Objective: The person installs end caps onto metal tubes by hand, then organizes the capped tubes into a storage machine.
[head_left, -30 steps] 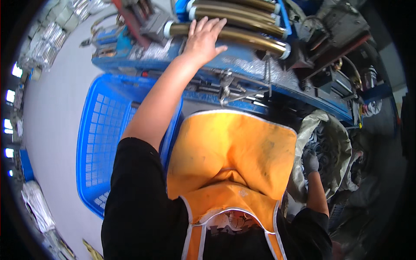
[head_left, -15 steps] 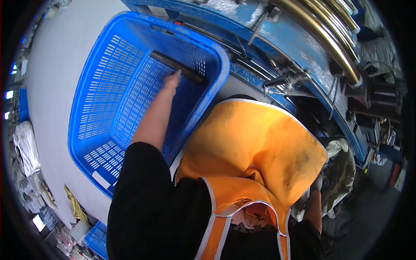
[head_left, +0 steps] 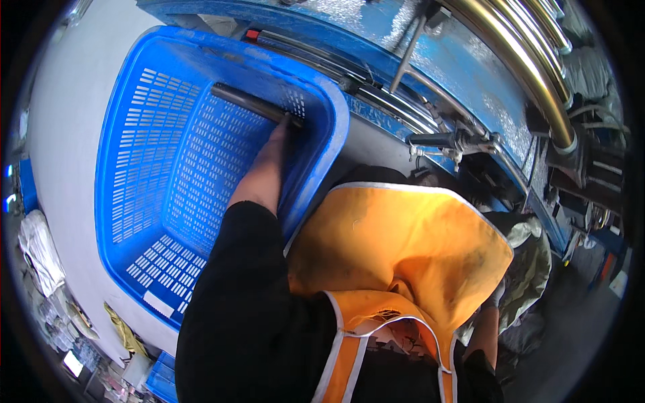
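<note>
My left arm reaches down into a large blue plastic basket point(head_left: 158, 41) with slotted walls. A dark tube point(head_left: 245, 100) lies inside, along the basket's far end. At the tube's right end, my left hand point(head_left: 285, 127) overlaps it, with its fingers blurred and in shadow, so their grip does not show. On my right side, my right hand point(head_left: 494, 295), in what looks like a grey glove, hangs low beside the orange apron point(head_left: 396, 228). The apron hides part of that hand and its fingers. Next to it is a crumpled grey-green sack point(head_left: 531, 282).
A blue metal frame point(head_left: 376, 40) runs across the far side, with shiny brass-coloured tubes point(head_left: 517, 60) at the upper right. Long metal rods point(head_left: 302, 52) lie behind the basket. A black cylinder with fittings point(head_left: 433, 140) juts out near my knees.
My left hand has slid along the tube to its right end. The view has shifted a little, while the tube appears to stay in place within the basket. My right hand remains low at my side.
</note>
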Tool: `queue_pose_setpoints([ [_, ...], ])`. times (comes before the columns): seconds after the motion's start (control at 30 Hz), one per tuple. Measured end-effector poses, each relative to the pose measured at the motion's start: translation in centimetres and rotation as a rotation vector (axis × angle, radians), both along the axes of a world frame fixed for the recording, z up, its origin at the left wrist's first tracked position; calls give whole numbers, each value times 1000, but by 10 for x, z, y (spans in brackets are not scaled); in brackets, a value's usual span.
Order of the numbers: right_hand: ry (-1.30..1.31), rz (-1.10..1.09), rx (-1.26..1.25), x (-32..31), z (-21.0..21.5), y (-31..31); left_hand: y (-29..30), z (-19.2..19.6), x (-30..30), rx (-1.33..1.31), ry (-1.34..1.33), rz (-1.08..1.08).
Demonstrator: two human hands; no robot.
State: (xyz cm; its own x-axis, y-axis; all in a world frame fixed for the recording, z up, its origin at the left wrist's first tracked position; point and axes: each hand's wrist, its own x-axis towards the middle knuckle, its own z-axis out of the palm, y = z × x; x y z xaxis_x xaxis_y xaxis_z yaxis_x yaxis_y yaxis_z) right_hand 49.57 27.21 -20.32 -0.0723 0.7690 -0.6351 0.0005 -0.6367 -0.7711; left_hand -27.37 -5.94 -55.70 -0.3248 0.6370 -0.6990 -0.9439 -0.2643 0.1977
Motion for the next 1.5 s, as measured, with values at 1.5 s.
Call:
queue_pose_setpoints([
  [1.5, 33, 892, 1077, -212, 190, -127, 25, 547, 265, -165, 2046, -1453],
])
